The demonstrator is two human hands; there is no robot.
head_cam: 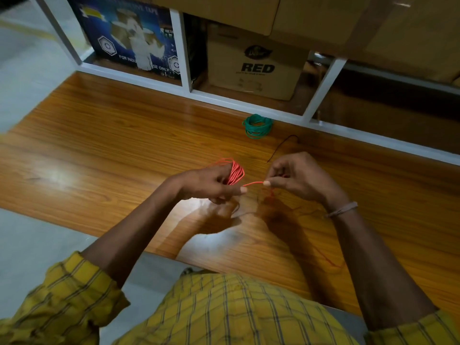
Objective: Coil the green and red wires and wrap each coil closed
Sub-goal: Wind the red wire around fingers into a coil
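The red coil sits just above the frame's centre, wound round the fingers of the left hand; its loops stand roughly upright, running from upper left to lower right. From its lower end a free strand runs nearly level to the right, into the right hand. The left hand's grip is closed on the coil, thumb stretched rightward along the strand's start. The right hand's grip pinches the strand between thumb and forefinger, other fingers curled, a band at the wrist. Both forearms rise from the lower corners and meet above the tabletop.

The green coil lies flat on the tabletop, upper right of centre, near the white shelf frame, well apart from the hands. A thin dark wire curves between it and the right hand.

The left fingers inside the coil are hidden. Below the right hand the strand's tail is faint against the shadowed wood and hard to follow.
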